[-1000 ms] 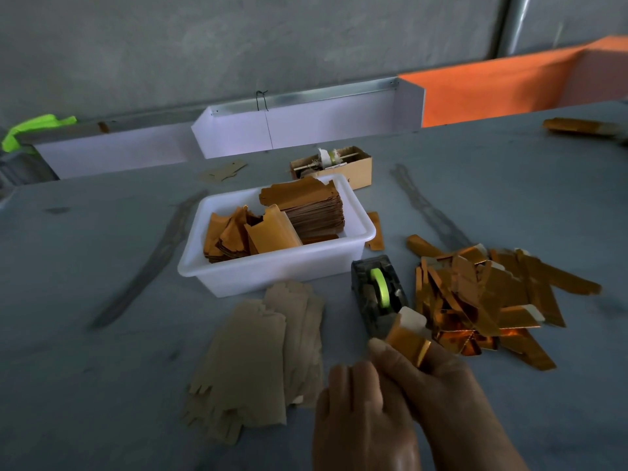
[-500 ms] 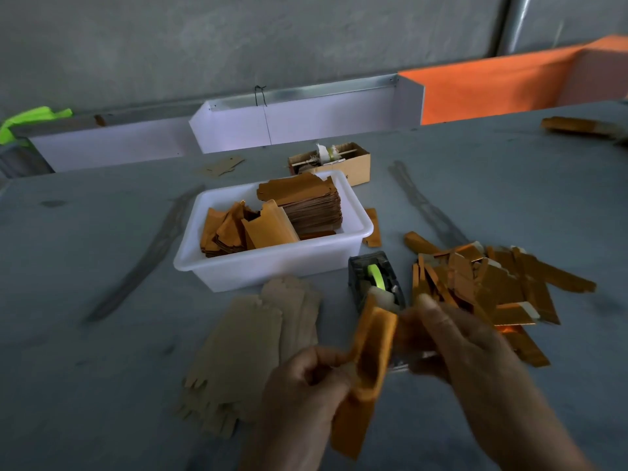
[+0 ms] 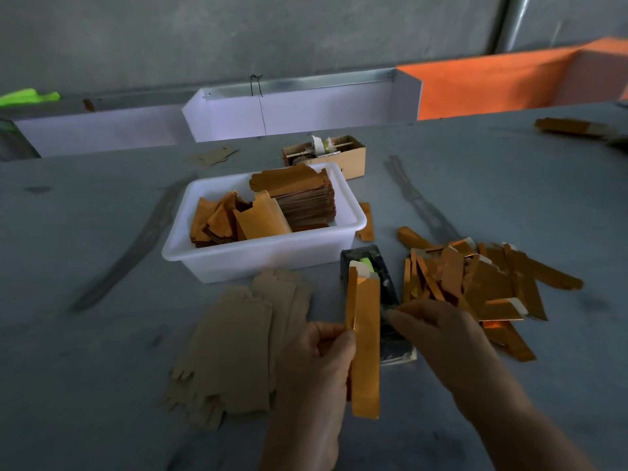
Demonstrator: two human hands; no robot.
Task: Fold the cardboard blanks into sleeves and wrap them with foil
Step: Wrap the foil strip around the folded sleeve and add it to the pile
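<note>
Grey counter under dim light, bare concrete wall behind

A wide grey counter [image 3: 102, 351] runs to a rough grey wall [image 3: 238, 35]; white trough-like panels [image 3: 306, 110] and an orange panel [image 3: 492, 83] line its far edge.

Two bare hands [image 3: 319, 362] — bare forearms, no sleeves or gloves

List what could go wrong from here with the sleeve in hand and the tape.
1. The left hand pinches the foil-wrapped sleeve by one edge only; it may spring open or slip.
2. The right hand reaches at the tape dispenser; the light dispenser could shift.
3. The finished pile lies right beside that hand and could scatter.
</note>
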